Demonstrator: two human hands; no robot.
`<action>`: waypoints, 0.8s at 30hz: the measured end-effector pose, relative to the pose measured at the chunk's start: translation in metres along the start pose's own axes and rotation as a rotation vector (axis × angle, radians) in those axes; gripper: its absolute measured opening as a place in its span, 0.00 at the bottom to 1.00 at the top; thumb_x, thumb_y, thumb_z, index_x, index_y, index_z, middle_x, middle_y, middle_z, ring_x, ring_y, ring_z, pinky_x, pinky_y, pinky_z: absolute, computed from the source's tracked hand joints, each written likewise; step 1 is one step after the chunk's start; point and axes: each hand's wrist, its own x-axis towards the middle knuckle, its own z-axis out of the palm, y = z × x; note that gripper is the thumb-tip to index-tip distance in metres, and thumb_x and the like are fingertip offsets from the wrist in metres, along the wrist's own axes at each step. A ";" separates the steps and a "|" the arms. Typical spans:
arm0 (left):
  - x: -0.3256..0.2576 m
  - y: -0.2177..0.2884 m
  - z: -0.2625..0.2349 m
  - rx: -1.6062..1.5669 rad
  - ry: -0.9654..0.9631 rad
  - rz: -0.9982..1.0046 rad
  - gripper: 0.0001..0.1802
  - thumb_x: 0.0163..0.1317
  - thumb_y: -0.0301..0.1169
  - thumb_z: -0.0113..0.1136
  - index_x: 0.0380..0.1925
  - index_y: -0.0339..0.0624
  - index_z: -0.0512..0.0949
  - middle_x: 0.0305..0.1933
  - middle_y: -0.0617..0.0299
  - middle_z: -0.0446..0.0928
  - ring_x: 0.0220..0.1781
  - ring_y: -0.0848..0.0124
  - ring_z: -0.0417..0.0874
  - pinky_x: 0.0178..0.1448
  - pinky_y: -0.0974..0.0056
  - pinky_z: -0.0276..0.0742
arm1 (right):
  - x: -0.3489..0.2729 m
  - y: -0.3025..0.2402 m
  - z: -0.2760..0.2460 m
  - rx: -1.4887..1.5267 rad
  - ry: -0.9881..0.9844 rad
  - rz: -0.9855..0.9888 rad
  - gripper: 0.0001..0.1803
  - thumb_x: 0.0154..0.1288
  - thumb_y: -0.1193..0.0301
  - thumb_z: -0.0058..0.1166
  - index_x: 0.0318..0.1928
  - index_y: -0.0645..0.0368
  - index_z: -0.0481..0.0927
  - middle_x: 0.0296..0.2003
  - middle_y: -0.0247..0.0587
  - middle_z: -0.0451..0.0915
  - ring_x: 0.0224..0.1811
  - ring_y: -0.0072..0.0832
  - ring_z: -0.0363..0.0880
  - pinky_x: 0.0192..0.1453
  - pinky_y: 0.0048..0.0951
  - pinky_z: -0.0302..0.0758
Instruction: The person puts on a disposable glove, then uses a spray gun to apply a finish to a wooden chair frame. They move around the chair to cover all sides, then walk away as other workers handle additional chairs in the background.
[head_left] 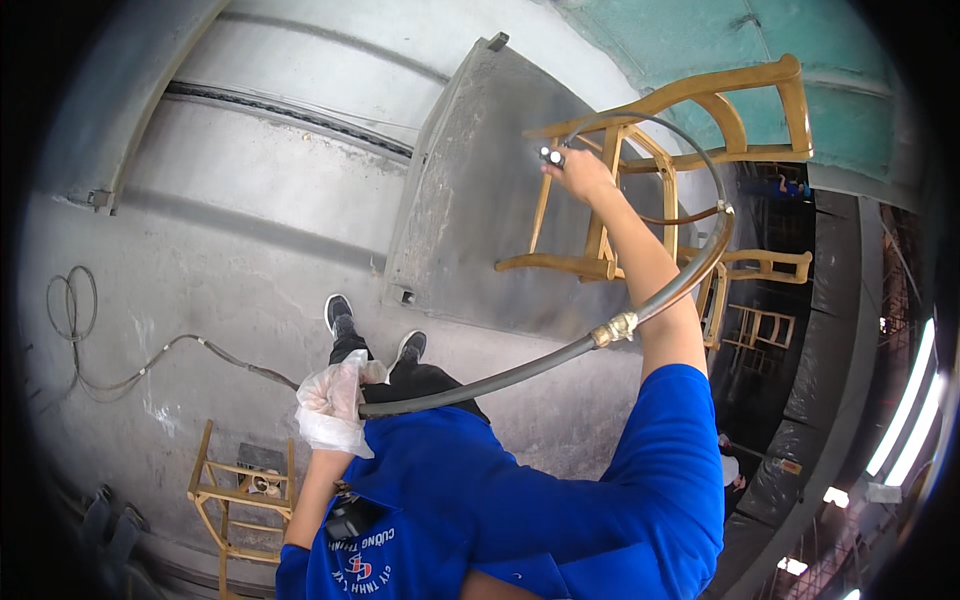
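A spray gun (552, 156) is gripped in the right hand (580, 172) against a wooden chair frame (690, 120). Its grey hose (520, 375) is clasped by the plastic-gloved left hand (330, 400). A grey panel (470, 200) stands behind; another chair frame (235, 490) sits on the floor (200, 290).

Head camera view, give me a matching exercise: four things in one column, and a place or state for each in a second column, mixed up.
Things:
1. Right hand
2. Left hand
3. Hose
4. Small wooden frame

Places or states:
A. wrapped in a clear plastic glove, gripping the hose
B. standing on the floor at lower left
C. raised, holding a spray nozzle by the wooden chair
D. curving between both hands, with a brass fitting

Pairs: 1-C, 2-A, 3-D, 4-B
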 end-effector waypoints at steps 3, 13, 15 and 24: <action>0.005 0.000 0.004 0.084 -0.068 0.105 0.18 0.69 0.37 0.64 0.24 0.34 0.85 0.21 0.65 0.80 0.22 0.82 0.71 0.28 0.71 0.64 | -0.040 -0.004 0.011 0.051 -0.072 -0.021 0.27 0.70 0.46 0.55 0.61 0.46 0.80 0.47 0.52 0.85 0.52 0.50 0.83 0.57 0.49 0.79; 0.025 0.028 0.013 0.014 -0.237 0.136 0.19 0.69 0.37 0.65 0.20 0.37 0.83 0.16 0.70 0.73 0.21 0.82 0.66 0.28 0.69 0.61 | -0.229 -0.032 -0.015 0.327 0.218 0.189 0.28 0.70 0.62 0.57 0.70 0.44 0.70 0.50 0.53 0.83 0.53 0.50 0.82 0.53 0.48 0.79; 0.027 0.035 0.011 0.081 -0.309 0.166 0.19 0.69 0.37 0.65 0.20 0.37 0.82 0.16 0.70 0.72 0.21 0.81 0.66 0.27 0.69 0.61 | -0.267 -0.040 -0.007 0.326 0.361 0.263 0.33 0.68 0.69 0.57 0.73 0.42 0.66 0.49 0.53 0.82 0.50 0.50 0.83 0.52 0.48 0.79; 0.012 0.038 0.001 0.324 -0.234 0.157 0.18 0.70 0.36 0.63 0.23 0.37 0.84 0.18 0.68 0.75 0.22 0.82 0.67 0.28 0.69 0.63 | -0.254 -0.078 0.153 0.344 -0.018 0.351 0.42 0.63 0.71 0.59 0.76 0.41 0.58 0.46 0.57 0.80 0.48 0.53 0.83 0.52 0.50 0.81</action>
